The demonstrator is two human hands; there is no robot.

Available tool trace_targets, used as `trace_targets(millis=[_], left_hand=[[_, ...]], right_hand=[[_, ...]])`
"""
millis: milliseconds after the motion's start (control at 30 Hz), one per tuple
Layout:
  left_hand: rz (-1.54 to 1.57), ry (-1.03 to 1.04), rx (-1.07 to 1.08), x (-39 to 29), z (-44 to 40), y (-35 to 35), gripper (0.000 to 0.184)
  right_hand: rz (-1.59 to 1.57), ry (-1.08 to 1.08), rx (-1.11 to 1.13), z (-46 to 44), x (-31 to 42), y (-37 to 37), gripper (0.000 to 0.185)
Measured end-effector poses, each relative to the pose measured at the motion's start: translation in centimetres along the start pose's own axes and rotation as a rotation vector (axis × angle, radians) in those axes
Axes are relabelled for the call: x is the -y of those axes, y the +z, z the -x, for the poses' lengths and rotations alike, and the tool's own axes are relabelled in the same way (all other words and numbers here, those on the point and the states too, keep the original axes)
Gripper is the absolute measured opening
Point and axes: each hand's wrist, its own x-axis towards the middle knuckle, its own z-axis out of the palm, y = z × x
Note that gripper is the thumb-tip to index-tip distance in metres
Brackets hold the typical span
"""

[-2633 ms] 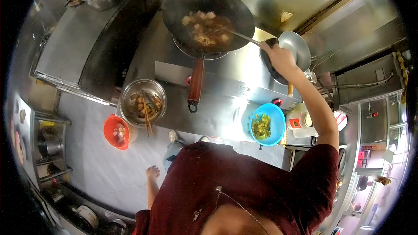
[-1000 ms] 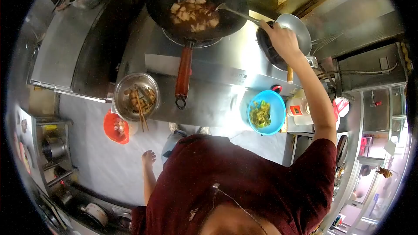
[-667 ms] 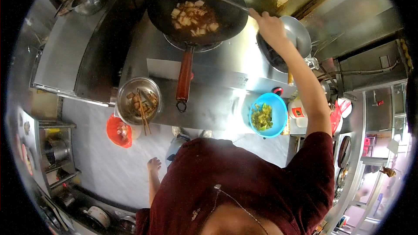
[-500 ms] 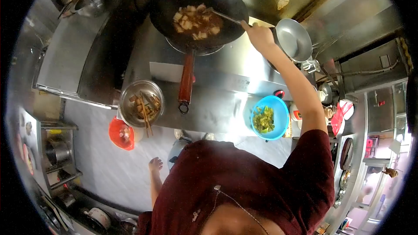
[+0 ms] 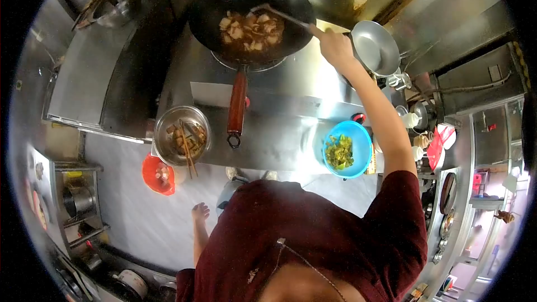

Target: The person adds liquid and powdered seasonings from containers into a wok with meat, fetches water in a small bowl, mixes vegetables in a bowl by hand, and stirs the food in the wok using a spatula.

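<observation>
My right hand (image 5: 335, 47) is closed round the handle of a metal spatula (image 5: 288, 17). Its blade rests inside the black wok (image 5: 210, 0), by the far edge of pale chunks of food in brown sauce (image 5: 251, 31). The wok sits on a burner, its red-brown wooden handle (image 5: 237, 103) pointing towards me. My left hand (image 5: 200, 211) hangs low at my side, holding nothing, with its fingers loosely curled and apart. Nearest to it are an orange-red basin (image 5: 150, 170) with pale pieces in it and a steel bowl (image 5: 162, 148) of food with chopsticks (image 5: 187, 148) across it.
A blue bowl (image 5: 363, 144) of chopped green vegetables stands at the counter's front right. Right of the wok is a grey metal pan (image 5: 375, 47). Bottles and containers line the right side. A steel cabinet (image 5: 84, 86) and shelves (image 5: 75, 168) are at the left.
The spatula's blade has moved left and up towards the wok's far side, and more of it shows. The food has shifted and spread. My left hand stays low.
</observation>
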Motion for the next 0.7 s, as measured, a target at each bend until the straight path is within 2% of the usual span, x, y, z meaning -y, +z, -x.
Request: trace_targets(millis=[67, 167, 267, 367, 400, 600, 700], left_hand=[[0.098, 0.001, 0.106, 0.2, -1.0, -0.9, 0.02], [0.183, -0.143, 0.11, -0.8, -1.6, -0.7, 0.02], [-0.025, -0.111, -0.048, -1.6, -1.3, 0.7, 0.02], [0.133, -0.104, 0.033, -1.1, -1.4, -0.2, 0.021], [-0.003, -0.043, -0.057, -1.1, -0.8, 0.3, 0.022], [-0.145, -0.03, -0.057, -0.1, -0.1, -0.1, 0.022], [-0.002, -0.088, 0.038, 1.0, -2.2, -1.8, 0.021]], right_hand=[[0.006, -0.016, -0.061, -0.8, 1.1, 0.6, 0.047], [0.007, -0.122, -0.085, 0.2, 2.3, 1.4, 0.048], [-0.007, -0.129, 0.034, 2.7, 1.7, -0.2, 0.049], [0.035, -0.123, -0.013, 4.1, 0.3, -1.6, 0.049], [0.028, -0.106, -0.001, 4.6, 0.5, -2.4, 0.047], [0.071, -0.131, -0.004, 7.8, -0.8, -3.2, 0.049], [0.088, -0.125, 0.016, 8.3, -0.9, -4.7, 0.048]])
